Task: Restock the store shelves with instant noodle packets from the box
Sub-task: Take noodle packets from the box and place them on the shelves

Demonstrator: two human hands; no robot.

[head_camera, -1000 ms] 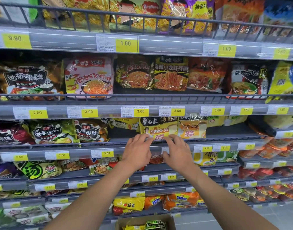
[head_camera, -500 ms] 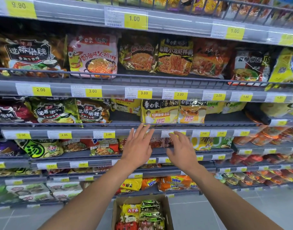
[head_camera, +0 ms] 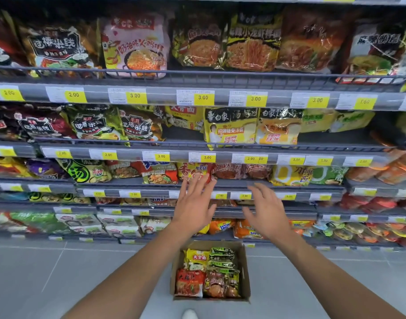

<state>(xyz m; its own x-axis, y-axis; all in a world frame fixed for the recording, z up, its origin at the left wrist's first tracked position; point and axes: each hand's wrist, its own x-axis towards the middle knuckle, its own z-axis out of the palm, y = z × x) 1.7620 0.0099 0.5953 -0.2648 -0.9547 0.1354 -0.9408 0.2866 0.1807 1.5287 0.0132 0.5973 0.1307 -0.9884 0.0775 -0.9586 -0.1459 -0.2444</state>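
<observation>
- Down on the floor tiles, the cardboard box (head_camera: 245, 276) sits open just in front of the shelving, and it looks well stocked with noodle packets (head_camera: 208, 276) — yellow, green and red ones packed side by side.
- Above it, both arms are stretched out: the left hand (head_camera: 194, 207) has fingers spread wide and holds nothing; the right hand (head_camera: 265, 210) is loosely open, empty too.
- Beyond the hands, the shelves (head_camera: 197, 153) carry packets on every tier, with a dark gap beside the yellow packs (head_camera: 229, 127).
- By my reckoning plenty remains: most of the box is not yet shelved.
</observation>
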